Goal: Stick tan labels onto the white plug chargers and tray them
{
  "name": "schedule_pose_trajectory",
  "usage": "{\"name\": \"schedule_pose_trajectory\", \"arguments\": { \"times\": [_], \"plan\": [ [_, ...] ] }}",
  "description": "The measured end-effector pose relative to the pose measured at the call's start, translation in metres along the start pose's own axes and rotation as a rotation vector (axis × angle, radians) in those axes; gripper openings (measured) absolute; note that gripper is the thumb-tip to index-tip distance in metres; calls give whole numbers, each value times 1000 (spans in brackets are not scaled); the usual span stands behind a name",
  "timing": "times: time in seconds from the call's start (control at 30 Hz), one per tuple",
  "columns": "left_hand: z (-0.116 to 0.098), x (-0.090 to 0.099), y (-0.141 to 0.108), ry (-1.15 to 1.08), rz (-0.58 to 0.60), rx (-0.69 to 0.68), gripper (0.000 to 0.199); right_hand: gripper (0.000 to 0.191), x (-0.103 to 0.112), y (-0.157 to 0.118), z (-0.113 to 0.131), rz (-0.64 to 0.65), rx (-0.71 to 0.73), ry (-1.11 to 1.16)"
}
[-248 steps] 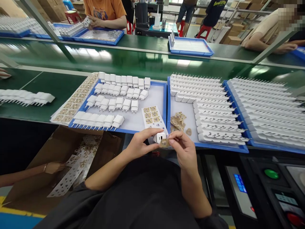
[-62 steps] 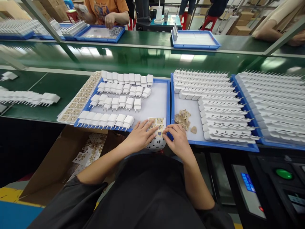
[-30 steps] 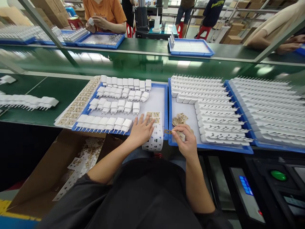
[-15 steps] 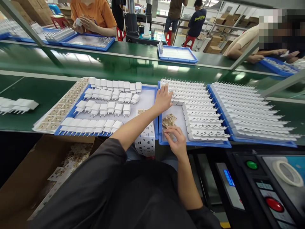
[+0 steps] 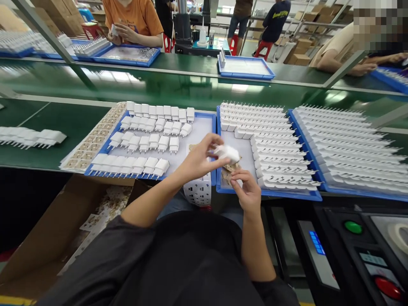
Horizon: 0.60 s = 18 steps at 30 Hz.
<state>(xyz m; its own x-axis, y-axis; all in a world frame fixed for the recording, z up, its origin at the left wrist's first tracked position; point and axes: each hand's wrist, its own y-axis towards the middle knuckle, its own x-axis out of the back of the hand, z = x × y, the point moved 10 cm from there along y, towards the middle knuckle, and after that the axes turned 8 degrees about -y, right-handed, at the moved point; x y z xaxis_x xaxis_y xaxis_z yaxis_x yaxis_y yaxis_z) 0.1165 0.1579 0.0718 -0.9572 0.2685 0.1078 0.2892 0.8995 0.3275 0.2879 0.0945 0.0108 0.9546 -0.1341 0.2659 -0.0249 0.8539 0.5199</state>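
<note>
Bright — glare on belt (image 5: 159, 88), blurry plug (image 5: 230, 154)

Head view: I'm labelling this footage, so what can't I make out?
In the head view:
Plug in the left hand: blurred by motion, fine detail lost.
Sheet: partly hidden by that hand.
Right hand: what its pinch holds, if anything, is too small to tell.
White ring: cut off by the right edge.

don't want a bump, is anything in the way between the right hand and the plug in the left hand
Nothing visible is. The left hand holds the plug, blurred, just beyond the right hand; the brown scraps seen between them seem to lie lower, in the tray.
</note>
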Motion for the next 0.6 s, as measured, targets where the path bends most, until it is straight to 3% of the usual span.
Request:
{"name": "schedule_pose_trajectory", "arguments": {
  "times": [0.13, 0.27, 0.4, 0.6],
  "plan": [
    [37, 18, -72, -400, -36, 223, 64, 11, -27, -6, 29, 160, 11, 221],
    [67, 26, -108, -473, -136, 296, 48, 5, -60, -14, 49, 292, -7, 269],
    [58, 33, -118, -295, -177, 168, 34, 3, -73, -16, 47, 300, -80, 282],
    [25, 25, -121, 105, -71, -68, 44, 2, -71, -14, 47, 237, -151, 354]
  ]
}}
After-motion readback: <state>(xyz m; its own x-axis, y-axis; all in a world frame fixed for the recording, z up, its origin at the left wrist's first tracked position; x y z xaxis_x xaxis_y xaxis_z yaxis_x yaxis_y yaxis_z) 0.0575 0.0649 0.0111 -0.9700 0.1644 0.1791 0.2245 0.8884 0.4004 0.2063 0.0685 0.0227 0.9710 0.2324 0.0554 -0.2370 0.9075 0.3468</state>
